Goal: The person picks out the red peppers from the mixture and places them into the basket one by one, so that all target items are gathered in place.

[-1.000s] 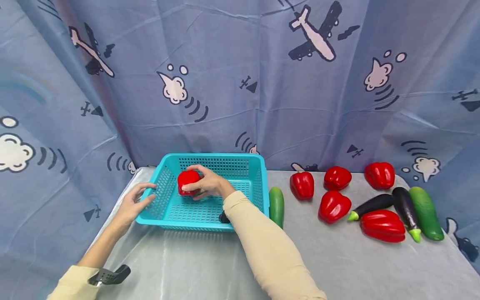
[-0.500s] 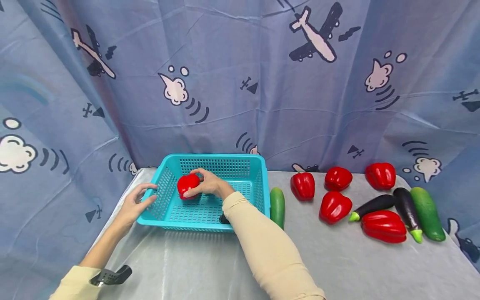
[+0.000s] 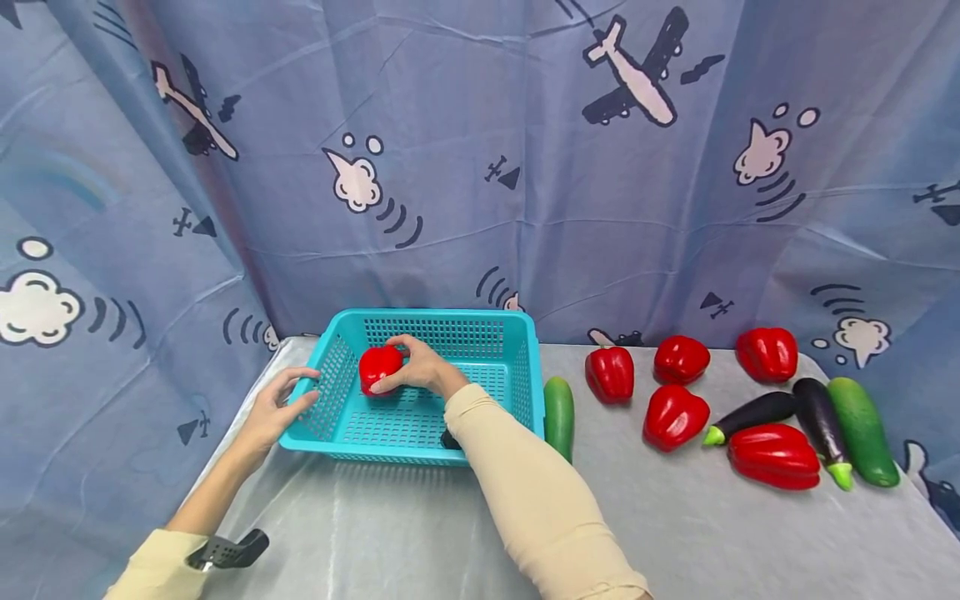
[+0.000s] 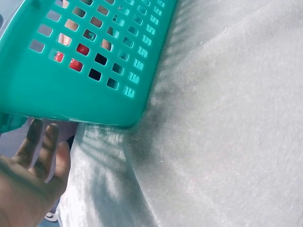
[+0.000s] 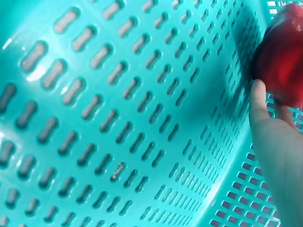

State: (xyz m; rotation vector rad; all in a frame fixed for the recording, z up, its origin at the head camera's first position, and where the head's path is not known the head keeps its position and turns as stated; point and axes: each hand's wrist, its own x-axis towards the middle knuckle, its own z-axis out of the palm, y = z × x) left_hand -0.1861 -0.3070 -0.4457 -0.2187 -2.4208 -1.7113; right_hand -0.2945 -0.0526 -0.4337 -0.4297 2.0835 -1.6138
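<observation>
Your right hand (image 3: 422, 369) pinches the red pepper (image 3: 378, 369) between thumb and fingers, inside the basket (image 3: 375, 456), left half. Your left hand (image 3: 272, 412) is spread at the left rim; contact cannot be confirmed. Recommended: keep the pinch light, seat the pepper stably before easing off. Against one second earlier, your far fingertip sits further right on the pepper; basket shows no clear shift.

1. The right hand (image 3: 423, 368) hides part of the red pepper (image 3: 377, 372); the right wrist view cuts off both.
2. The sleeve (image 3: 532, 487) hides a corner of the basket (image 3: 442, 314) and one end of a cucumber (image 3: 558, 412).
3. The left wrist view cuts off the left hand (image 4: 28, 189).
4. Red bits (image 4: 75, 65) there are too small to tell.
</observation>
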